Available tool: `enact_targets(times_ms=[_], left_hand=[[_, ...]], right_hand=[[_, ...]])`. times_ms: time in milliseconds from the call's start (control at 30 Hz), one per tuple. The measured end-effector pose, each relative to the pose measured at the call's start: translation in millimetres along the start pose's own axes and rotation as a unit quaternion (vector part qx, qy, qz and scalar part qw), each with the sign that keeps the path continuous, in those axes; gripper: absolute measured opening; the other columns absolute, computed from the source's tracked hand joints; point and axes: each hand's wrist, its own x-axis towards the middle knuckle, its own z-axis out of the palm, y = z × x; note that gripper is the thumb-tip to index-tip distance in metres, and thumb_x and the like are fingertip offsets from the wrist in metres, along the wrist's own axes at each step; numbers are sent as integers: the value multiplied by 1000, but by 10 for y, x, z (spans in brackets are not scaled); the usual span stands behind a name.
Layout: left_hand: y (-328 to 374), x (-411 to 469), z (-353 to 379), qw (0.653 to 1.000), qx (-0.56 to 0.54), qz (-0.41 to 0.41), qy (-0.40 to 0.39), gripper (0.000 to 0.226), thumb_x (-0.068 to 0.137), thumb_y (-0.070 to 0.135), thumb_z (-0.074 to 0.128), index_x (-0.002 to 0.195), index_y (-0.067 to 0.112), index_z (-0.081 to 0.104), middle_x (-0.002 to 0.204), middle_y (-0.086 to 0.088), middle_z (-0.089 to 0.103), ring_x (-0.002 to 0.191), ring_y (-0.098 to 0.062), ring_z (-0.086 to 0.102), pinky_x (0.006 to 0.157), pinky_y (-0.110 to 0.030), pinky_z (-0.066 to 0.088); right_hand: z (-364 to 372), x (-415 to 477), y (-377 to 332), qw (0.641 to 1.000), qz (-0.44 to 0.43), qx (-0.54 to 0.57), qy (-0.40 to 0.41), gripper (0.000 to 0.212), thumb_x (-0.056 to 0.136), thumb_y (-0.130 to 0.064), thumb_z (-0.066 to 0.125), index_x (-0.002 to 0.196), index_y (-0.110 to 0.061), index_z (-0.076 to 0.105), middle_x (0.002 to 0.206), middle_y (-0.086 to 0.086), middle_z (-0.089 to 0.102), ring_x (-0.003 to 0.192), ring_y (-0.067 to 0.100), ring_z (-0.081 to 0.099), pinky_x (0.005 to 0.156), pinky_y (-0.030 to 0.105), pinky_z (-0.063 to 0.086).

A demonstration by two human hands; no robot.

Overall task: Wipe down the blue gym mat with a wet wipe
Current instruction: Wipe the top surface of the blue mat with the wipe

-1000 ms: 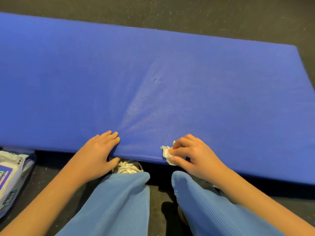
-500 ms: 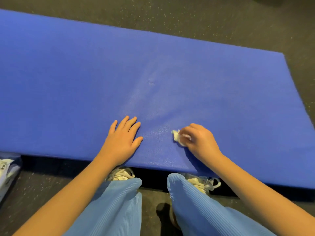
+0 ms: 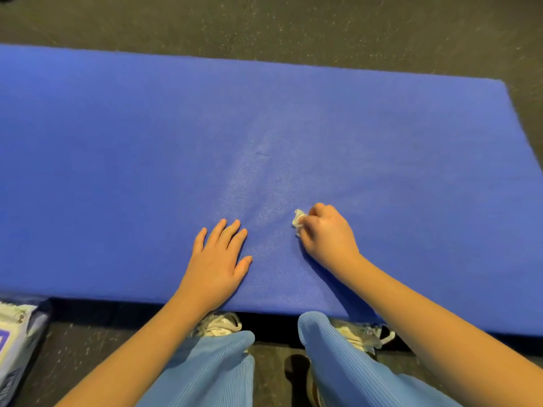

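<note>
one packet (image 3: 18, 342) lies beside the blue mat (image 3: 117, 171); right hand (image 3: 329, 237) pinches wet wipe (image 3: 298, 221).

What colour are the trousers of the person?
Light blue, finely ribbed trousers, seen in the head view.

Count:
- blue mat (image 3: 293, 121): 1
- wet wipe (image 3: 298, 222): 1, balled up
- Hands: 2, left hand (image 3: 216, 264) and right hand (image 3: 329, 237). 5 fingers (image 3: 229, 235) countable on the left; the right's are curled, so no full count.
- Bare forearms: 2
- Light blue ribbed trouser legs: 2, left leg (image 3: 211, 374) and right leg (image 3: 346, 371)
- Pale laced shoes: 2, left shoe (image 3: 219, 324) and right shoe (image 3: 360, 333)
- Wipe pack (image 3: 17, 345): 1, cut off by the left frame edge
- Dent (image 3: 260, 153) in the mat: 1
- Dark speckled floor (image 3: 264, 24): 1
</note>
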Motion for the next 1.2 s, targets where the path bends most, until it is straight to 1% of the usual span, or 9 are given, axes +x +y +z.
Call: enact_targets(times_ms=[167, 267, 367, 533, 700, 900, 967, 1100, 1200], left_hand=[[-48, 67, -7, 1000, 0, 17, 6, 59, 89, 50, 34, 125, 12, 61, 134, -6, 56, 128, -32, 47, 107, -50, 30], [-100, 267, -73, 999, -26, 25, 23, 56, 87, 51, 34, 114, 11, 61, 122, -4, 57, 119, -29, 50, 101, -37, 26], [-106, 394, -50, 999, -36, 17, 24, 62, 88, 52, 31, 125, 8, 56, 132, -5, 52, 131, -30, 42, 108, -47, 30], [-94, 378, 1, 1000, -13, 10, 26, 60, 90, 49, 35, 126, 8, 58, 134, -8, 53, 130, -33, 44, 106, -53, 34], [-94, 391, 5, 1000, -5, 11, 19, 59, 91, 48, 35, 126, 6, 58, 134, -8, 54, 129, -34, 46, 106, -54, 36], [-106, 399, 19, 1000, 11, 10, 7, 58, 91, 47, 36, 125, 7, 59, 133, -9, 56, 128, -34, 47, 103, -55, 40], [-109, 409, 23, 1000, 12, 15, 11, 58, 90, 47, 36, 125, 7, 59, 132, -8, 56, 127, -34, 47, 103, -54, 40], [-128, 423, 31, 999, 27, 29, 23, 56, 90, 47, 37, 123, 7, 59, 130, -8, 57, 125, -32, 45, 101, -45, 29], [-130, 427, 36, 999, 19, 31, 31, 54, 90, 46, 38, 122, 7, 59, 130, -8, 56, 125, -31, 43, 101, -45, 27]], right_hand=[[-64, -110, -20, 980, -158, 3, -123, 32, 87, -35, 53, 69, -11, 65, 84, 3, 61, 71, 25, 53, 48, 31, 44], [-54, 307, 250, 995, -78, -42, -43, 28, 85, -23, 63, 61, -9, 61, 68, 5, 57, 64, 28, 51, 45, 31, 37], [16, 467, 239, 997, 68, -34, -30, 6, 85, -9, 63, 80, -6, 66, 81, 11, 61, 79, 35, 54, 55, 35, 39], [56, 215, 66, 974, -152, 45, -160, 17, 88, -22, 53, 80, -15, 67, 79, 7, 57, 68, 31, 54, 48, 37, 45], [39, 689, 505, 998, 56, -12, 5, 19, 90, -15, 62, 74, -4, 67, 88, 16, 55, 74, 36, 54, 53, 35, 44], [99, 452, 279, 975, -145, 8, -169, 17, 87, -14, 58, 77, -1, 63, 86, 14, 56, 72, 34, 54, 53, 40, 49], [61, 625, 392, 981, -127, 10, -149, 13, 88, -15, 60, 80, -5, 65, 83, 13, 54, 69, 34, 55, 51, 38, 47], [170, 892, 582, 997, 79, -6, 1, 11, 85, -8, 61, 82, 2, 63, 84, 19, 53, 70, 36, 55, 56, 37, 42], [262, 701, 368, 998, -34, 34, -31, 16, 84, -13, 58, 74, 0, 58, 80, 18, 52, 67, 35, 53, 51, 37, 43]])
